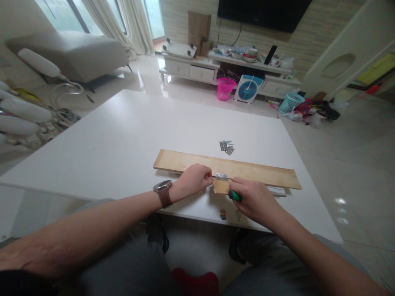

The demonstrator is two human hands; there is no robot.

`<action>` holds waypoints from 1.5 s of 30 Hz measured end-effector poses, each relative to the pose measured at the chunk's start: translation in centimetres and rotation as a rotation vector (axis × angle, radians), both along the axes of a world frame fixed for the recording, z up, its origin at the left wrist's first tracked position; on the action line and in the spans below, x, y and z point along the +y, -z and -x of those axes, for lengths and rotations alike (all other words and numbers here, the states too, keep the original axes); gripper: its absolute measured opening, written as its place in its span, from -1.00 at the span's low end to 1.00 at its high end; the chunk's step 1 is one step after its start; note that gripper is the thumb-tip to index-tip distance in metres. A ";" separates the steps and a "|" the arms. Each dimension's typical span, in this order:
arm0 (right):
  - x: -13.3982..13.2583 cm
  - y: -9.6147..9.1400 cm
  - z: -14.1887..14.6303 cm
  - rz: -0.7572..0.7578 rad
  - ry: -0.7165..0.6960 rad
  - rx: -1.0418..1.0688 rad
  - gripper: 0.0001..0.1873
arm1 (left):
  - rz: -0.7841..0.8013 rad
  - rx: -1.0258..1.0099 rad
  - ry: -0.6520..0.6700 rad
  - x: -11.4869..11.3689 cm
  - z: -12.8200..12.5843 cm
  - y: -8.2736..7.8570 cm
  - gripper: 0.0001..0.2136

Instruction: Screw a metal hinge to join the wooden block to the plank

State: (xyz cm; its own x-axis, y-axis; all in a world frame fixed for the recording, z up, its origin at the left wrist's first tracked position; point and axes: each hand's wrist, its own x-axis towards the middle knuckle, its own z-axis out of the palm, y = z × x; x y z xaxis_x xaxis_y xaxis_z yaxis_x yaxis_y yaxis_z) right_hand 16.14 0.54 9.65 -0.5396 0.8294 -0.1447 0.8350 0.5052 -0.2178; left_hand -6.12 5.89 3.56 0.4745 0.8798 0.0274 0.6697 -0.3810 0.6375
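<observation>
A long pale wooden board [262,172] lies across the near part of a white table [129,135]. A small metal hinge [221,176] sits on the board's near edge, over a short wooden piece [220,187] below it. My left hand [193,181] is curled closed and presses on the board just left of the hinge; a watch is on its wrist. My right hand [254,199] is closed round a green-handled screwdriver [235,196], right beside the hinge.
Several loose metal hinges [226,146] lie on the table beyond the board. A small cartoon sticker [222,213] is near the table's front edge. Past the table stand a pink basket [225,88], a fan [248,88], a TV cabinet and a sofa.
</observation>
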 end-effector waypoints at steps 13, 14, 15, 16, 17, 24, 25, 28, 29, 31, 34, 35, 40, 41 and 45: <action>0.1 -0.2 -0.1 -0.005 0.004 -0.014 -0.84 | 0.062 -0.016 -0.021 -0.1 0.0 -0.1 -0.81; 0.1 -0.2 -0.1 -0.013 0.008 -0.010 -0.86 | 0.043 -0.003 -0.013 -0.2 0.1 -0.2 -0.80; 0.1 -0.2 -0.2 -0.021 0.012 -0.009 -0.87 | 0.017 0.016 -0.004 -0.4 0.1 -0.2 -0.79; 0.1 -0.1 -0.3 -0.027 0.016 -0.010 -0.88 | -0.010 0.035 0.007 -0.5 0.2 -0.2 -0.78; 0.1 -0.1 -0.4 -0.033 0.021 -0.014 -0.89 | -0.035 0.054 0.017 -0.6 0.2 -0.2 -0.78; 0.2 -0.1 -0.6 -0.057 0.025 -0.020 -0.92 | -0.050 0.063 0.041 -1.1 0.3 -0.2 -0.77; 0.2 -0.1 -0.6 -0.055 0.026 -0.020 -0.92 | -0.040 0.060 0.036 -1.1 0.3 -0.3 -0.77; 0.2 -0.2 -0.5 -0.050 0.023 -0.025 -0.91 | -0.047 0.076 0.040 -1.2 0.2 -0.3 -0.77; 0.2 -0.2 -0.5 -0.048 0.022 -0.025 -0.91 | -0.055 0.087 0.051 -1.2 0.3 -0.3 -0.77; 0.3 -0.2 -0.5 -0.045 0.022 -0.018 -0.91 | -0.062 0.099 0.078 -1.1 0.3 -0.2 -0.78; 0.3 -0.2 -0.6 -0.041 0.025 -0.002 -0.91 | -0.053 0.070 0.082 -0.9 0.5 -0.2 -0.81; 0.3 -0.3 -0.6 -0.038 0.026 0.003 -0.91 | -0.049 0.052 0.069 -0.8 0.5 -0.1 -0.82; 0.2 -0.5 -0.6 0.016 0.005 0.026 -0.88 | -0.035 -0.018 0.015 -0.6 0.6 -0.1 -0.81; 0.2 -0.5 -0.5 0.024 0.000 0.031 -0.88 | -0.030 -0.029 0.014 -0.6 0.5 -0.1 -0.81; 0.3 -0.6 -0.4 0.024 -0.012 0.053 -0.87 | 0.003 -0.102 -0.006 -0.6 0.1 -0.1 -0.82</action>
